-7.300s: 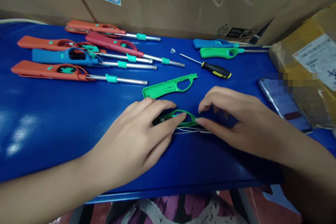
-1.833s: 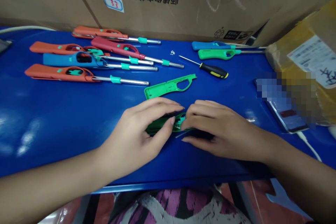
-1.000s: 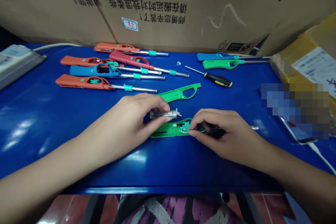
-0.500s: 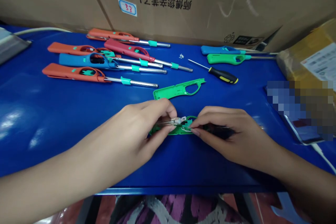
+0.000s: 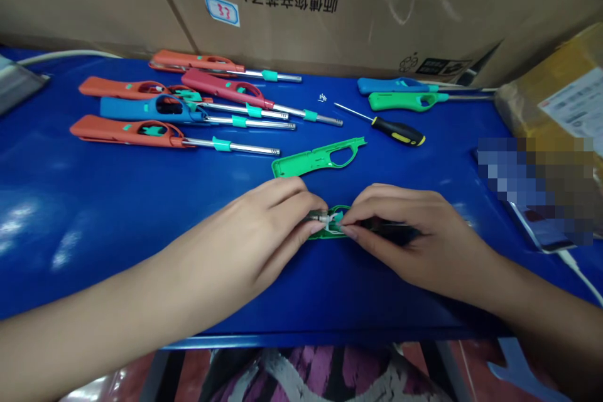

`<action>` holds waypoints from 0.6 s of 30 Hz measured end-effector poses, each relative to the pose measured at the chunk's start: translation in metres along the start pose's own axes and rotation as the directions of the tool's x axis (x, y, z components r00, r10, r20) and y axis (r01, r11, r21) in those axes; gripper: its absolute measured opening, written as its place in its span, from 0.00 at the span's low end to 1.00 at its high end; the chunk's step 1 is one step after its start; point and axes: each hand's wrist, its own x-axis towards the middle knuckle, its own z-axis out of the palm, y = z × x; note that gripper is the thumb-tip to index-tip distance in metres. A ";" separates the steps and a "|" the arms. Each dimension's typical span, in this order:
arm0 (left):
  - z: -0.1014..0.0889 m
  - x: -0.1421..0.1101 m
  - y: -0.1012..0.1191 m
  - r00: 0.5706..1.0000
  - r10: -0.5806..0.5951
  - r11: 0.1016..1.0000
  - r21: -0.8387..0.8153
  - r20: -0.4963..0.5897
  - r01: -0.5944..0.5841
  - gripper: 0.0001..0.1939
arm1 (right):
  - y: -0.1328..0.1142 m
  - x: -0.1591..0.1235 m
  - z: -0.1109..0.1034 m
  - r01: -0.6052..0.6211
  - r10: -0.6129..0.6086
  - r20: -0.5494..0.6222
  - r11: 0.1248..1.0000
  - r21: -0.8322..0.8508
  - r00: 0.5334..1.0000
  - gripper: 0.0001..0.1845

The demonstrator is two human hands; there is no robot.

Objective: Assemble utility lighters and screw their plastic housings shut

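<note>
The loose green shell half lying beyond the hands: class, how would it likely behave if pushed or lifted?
The green shell half looks thin and hollow, so probably light. It lies flat on the glossy blue table, so it would likely slide, not roll. The open trigger loop suggests it may flex a little.

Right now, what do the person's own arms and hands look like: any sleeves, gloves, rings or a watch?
Both arms are bare up to the edge of the picture, with no sleeve in view. The left hand and the right hand wear no gloves, and no ring, watch or bracelet shows. The nails that can be seen are short and look unpainted. No markings show on either forearm.
</note>
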 end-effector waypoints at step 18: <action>0.002 -0.001 -0.002 0.999 0.049 0.999 -0.006 -0.009 -0.049 0.11 | 0.000 -0.001 -0.001 -0.008 0.009 0.014 0.999 -0.037 1.000 0.06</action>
